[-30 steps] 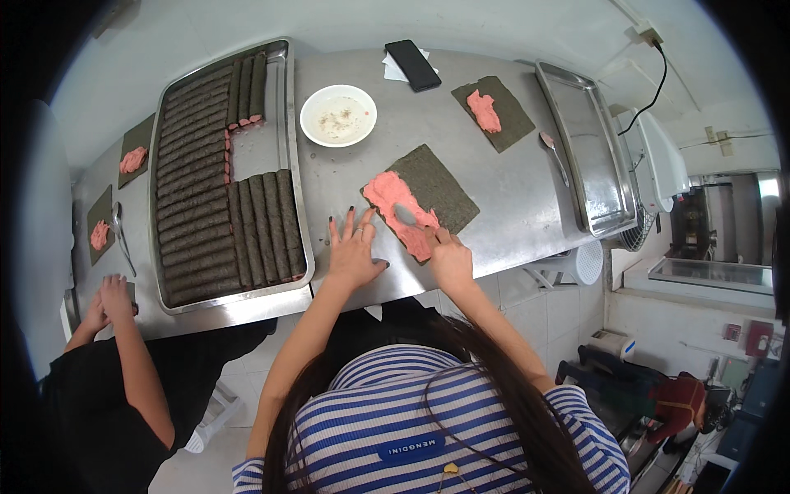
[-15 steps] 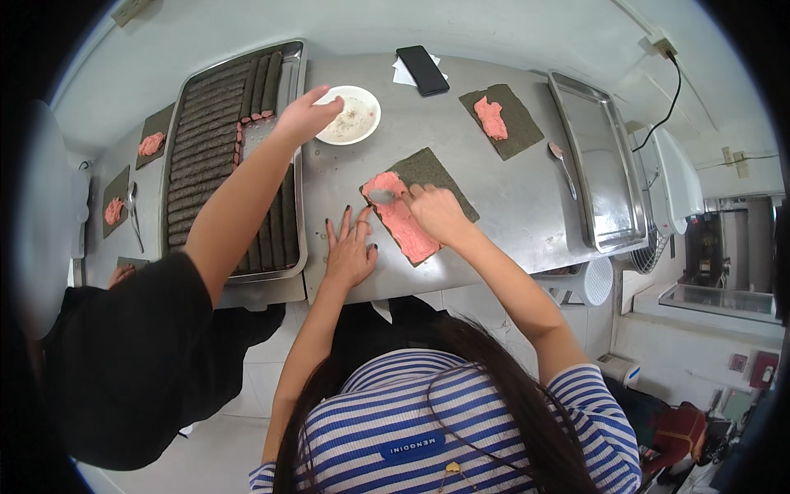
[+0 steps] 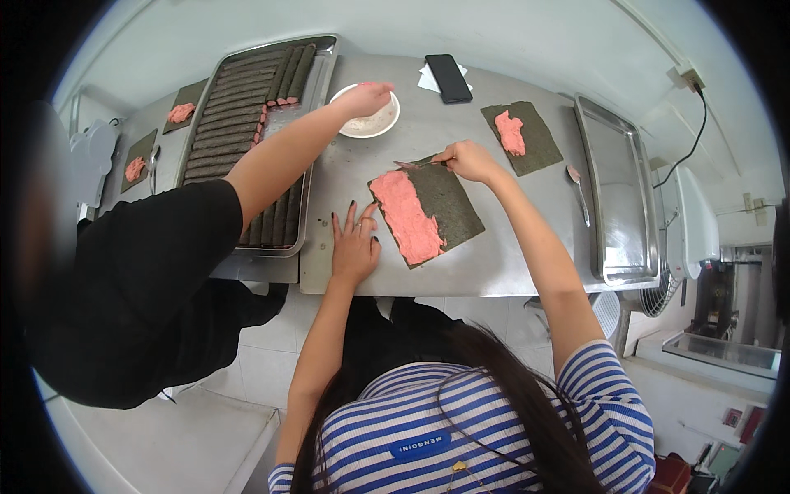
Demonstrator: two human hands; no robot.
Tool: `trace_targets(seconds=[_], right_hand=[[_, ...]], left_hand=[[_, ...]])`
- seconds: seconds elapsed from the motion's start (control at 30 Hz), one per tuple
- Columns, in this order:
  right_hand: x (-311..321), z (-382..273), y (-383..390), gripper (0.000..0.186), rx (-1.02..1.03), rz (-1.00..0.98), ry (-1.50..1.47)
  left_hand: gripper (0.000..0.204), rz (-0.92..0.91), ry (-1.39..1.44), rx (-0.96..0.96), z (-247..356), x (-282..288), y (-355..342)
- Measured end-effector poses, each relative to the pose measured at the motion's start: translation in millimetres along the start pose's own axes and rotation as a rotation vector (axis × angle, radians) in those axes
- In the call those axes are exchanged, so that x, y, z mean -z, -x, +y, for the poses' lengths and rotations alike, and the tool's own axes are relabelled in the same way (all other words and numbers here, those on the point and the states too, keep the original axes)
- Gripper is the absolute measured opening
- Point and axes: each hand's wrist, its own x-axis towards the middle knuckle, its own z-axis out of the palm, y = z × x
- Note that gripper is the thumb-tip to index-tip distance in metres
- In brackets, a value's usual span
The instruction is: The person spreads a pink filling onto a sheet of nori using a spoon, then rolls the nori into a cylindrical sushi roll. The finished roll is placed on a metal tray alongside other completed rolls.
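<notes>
In front of me lies a dark green seaweed sheet (image 3: 457, 206), its left part covered by a band of pink paste (image 3: 405, 216). My right hand (image 3: 471, 160) grips a spoon (image 3: 408, 165) by its handle, with the bowl over the sheet's far edge. Fingers spread, my left hand (image 3: 355, 249) rests palm down on the table beside the sheet's left edge; a fingertip is at that edge. To the right, another seaweed sheet (image 3: 539, 146) carries a lump of pink paste (image 3: 510, 133).
A co-worker's hand (image 3: 368, 100) reaches over a white bowl (image 3: 370, 125). Seaweed rolls (image 3: 226, 119) fill much of a metal tray (image 3: 327, 70) at left. At right lie a second spoon (image 3: 579, 196) and a metal tray (image 3: 621, 198). A phone (image 3: 448, 78) lies at the back.
My right hand has moved away from me, lifting the spoon off the paste to the sheet's far edge. The co-worker's hand still reaches at the bowl. The view has shifted slightly.
</notes>
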Motion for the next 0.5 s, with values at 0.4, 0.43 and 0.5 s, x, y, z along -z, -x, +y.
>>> trace_targets(seconds=[0.4,0.43,0.5], right_hand=[[19,-5,-43,0.04,0.555,-0.131,0.215],[25,-9,-44,0.038,0.526,-0.138,0.22],[34,-13,-45,0.036,0.46,-0.148,0.229]], left_hand=[[0.027,0.085,0.014,-0.005,2,-1,2],[0.028,0.087,0.006,-0.003,2,0,3],[0.029,0.087,0.002,-0.003,2,-1,4]])
